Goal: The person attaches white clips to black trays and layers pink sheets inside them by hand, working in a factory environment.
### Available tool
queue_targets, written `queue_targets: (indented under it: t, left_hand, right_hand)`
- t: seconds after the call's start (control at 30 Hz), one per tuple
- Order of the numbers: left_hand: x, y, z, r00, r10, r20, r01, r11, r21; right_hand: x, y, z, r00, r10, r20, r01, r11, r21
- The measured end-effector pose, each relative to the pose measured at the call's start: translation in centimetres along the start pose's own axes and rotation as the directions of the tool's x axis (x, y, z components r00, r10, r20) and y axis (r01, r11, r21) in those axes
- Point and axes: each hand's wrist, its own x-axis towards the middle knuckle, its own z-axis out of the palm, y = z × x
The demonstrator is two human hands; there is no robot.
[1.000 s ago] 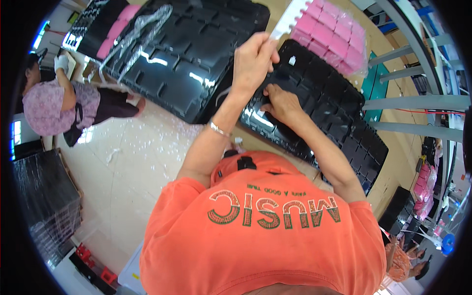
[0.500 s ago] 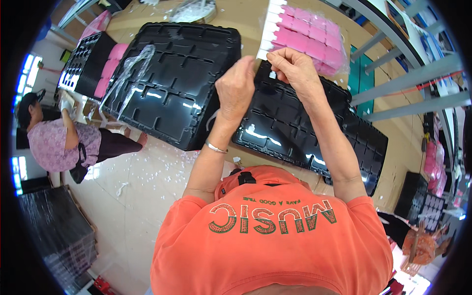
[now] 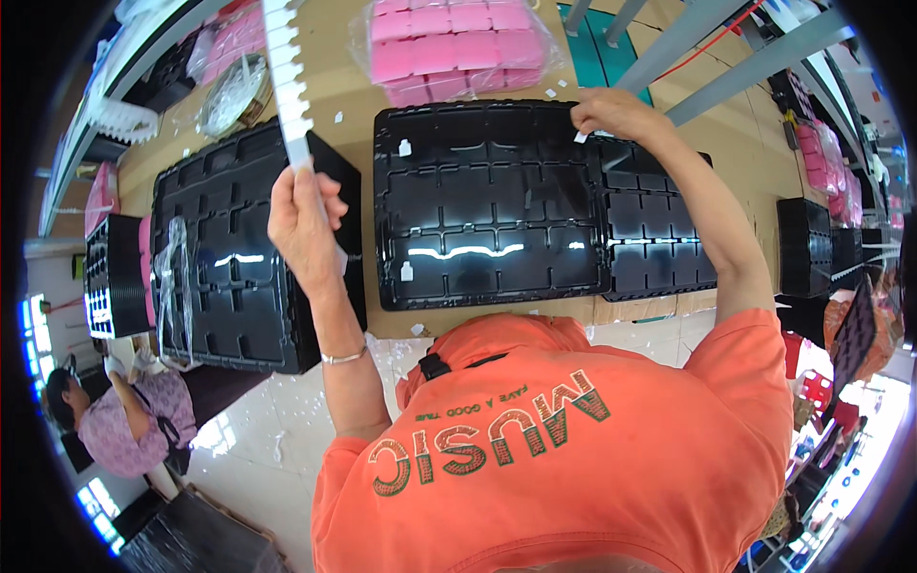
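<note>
My left hand point(image 3: 304, 224) grips the lower end of a long white notched strip point(image 3: 285, 76) that rises toward the top edge. My right hand point(image 3: 611, 113) pinches a small white piece point(image 3: 581, 137) at the far rim of a black compartment tray point(image 3: 487, 205) lying on the brown table point(image 3: 353, 105). Two small white pieces point(image 3: 405, 148) rest in that tray's left cells. A second black tray point(image 3: 659, 229) lies under my right forearm. A stack of black trays point(image 3: 239, 267) sits under my left hand.
A clear bag of pink blocks point(image 3: 458, 43) lies beyond the tray. Another person in a patterned top point(image 3: 124, 430) sits at lower left. More black trays point(image 3: 113, 277) stand at the left and more point(image 3: 812, 248) at the right. Metal rack legs point(image 3: 726, 57) cross the upper right.
The view has swung so the trays now lie square in front. My hands have parted: the left keeps the white strip, the right has moved to the tray's far rim.
</note>
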Motion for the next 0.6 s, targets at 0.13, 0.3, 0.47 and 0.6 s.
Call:
queue_targets:
  t: [0.13,0.3,0.47,0.6]
  left_hand:
    - [-0.3,-0.1,-0.1,1.0,-0.012,-0.013,0.012,0.999,0.033]
    - [-0.5,-0.1,-0.5,0.999,-0.031,-0.02,0.032,0.999,0.025]
    - [-0.4,-0.4,0.9,0.996,-0.081,0.035,0.083,0.995,-0.062]
    - [-1.3,0.0,1.0,0.998,-0.039,0.042,0.045,0.99,-0.134]
  right_hand:
    - [2.3,2.0,3.3,0.998,-0.057,0.026,0.058,0.998,-0.033]
    - [3.8,1.6,5.1,0.994,-0.082,-0.068,0.072,0.989,-0.131]
    - [5.4,-3.4,3.7,0.93,-0.067,-0.36,0.045,0.997,-0.069]
    - [8.0,-16.9,-0.6,0.912,0.123,-0.391,0.287,0.491,0.822]
